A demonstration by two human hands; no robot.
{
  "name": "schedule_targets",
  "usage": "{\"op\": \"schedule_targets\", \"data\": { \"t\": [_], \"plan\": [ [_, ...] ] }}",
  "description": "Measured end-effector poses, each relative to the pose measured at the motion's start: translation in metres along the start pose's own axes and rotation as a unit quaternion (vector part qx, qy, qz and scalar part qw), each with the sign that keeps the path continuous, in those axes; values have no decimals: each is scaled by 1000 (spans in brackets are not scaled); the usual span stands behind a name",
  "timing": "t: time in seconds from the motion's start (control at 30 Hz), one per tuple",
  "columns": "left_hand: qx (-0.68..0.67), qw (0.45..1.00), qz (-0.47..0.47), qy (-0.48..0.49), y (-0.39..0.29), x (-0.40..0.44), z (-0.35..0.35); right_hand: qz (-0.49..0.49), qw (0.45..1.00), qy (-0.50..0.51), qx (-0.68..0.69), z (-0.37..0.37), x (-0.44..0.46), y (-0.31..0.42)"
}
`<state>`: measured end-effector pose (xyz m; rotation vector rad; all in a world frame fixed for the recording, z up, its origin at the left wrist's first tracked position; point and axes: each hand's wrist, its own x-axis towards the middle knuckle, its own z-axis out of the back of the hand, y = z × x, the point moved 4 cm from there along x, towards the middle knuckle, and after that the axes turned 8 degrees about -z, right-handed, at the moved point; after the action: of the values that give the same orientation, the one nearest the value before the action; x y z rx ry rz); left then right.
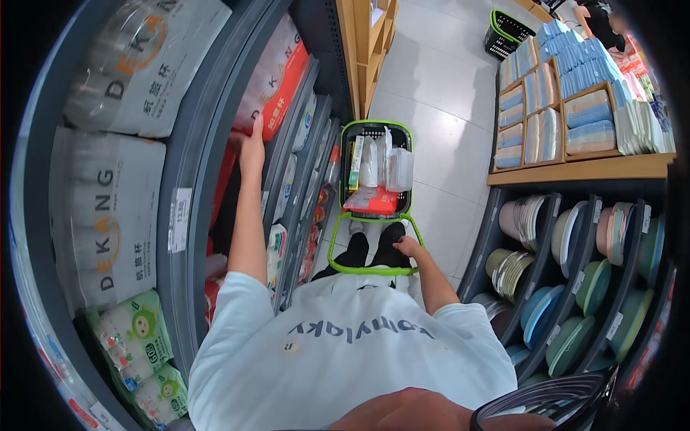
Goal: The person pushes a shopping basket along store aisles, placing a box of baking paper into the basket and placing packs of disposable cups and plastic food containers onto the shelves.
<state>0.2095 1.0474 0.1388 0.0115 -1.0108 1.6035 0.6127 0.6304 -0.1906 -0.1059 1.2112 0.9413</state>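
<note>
On the left shelf, my left hand (250, 149) grips the lower edge of a red and white DEKANG pack of cups (272, 75). The thumb lies along the pack's front, while the other fingers are partly hidden at its side. Down by my thigh, my right hand (407, 247) is closed at the right side of a green handle (373, 271). That handle belongs to a black and green shopping basket (376, 126) in front of my feet. Inside the basket lie a red and clear pack (372, 201), clear plastic containers (399, 171), white packages and a narrow green and yellow box (356, 164).
Large clear cup packs (108, 215) and green tissue packs (134, 334) fill the nearer left shelf. To the right, a rack holds bowls (543, 314) below folded towels (589, 118). Another basket (507, 34) stands farther along the tiled aisle (445, 108); a person (602, 25) is at upper right.
</note>
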Motion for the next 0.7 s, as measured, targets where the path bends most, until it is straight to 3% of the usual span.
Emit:
{"op": "schedule_targets", "data": {
  "t": [0.07,0.2,0.3,0.37,0.4,0.43,0.5,0.63,0.7],
  "plan": [
    [-83,989,14,122,-50,-25,53,7,998,-61,-16,1,26,-19],
    [190,954,-48,228,-54,-85,91,-73,993,-33,83,-7,55,-38],
    [260,916,-173,253,-57,-110,88,-74,995,-6,69,-17,94,-45],
    [279,907,-174,262,-62,-107,78,-117,991,-29,60,-14,107,-31],
    [293,898,-170,279,-63,-107,74,-151,983,-10,102,-19,124,-33],
    [297,895,-177,283,-63,-106,70,-106,967,-4,233,-26,143,-30],
    [290,901,-135,293,-58,-107,66,-186,888,5,422,-31,154,-22],
    [323,887,-149,295,-60,-109,58,-239,832,-65,496,-66,225,-25],
    [332,882,-152,299,-58,-110,54,-159,820,-165,524,-81,266,-25]
  ]
}}
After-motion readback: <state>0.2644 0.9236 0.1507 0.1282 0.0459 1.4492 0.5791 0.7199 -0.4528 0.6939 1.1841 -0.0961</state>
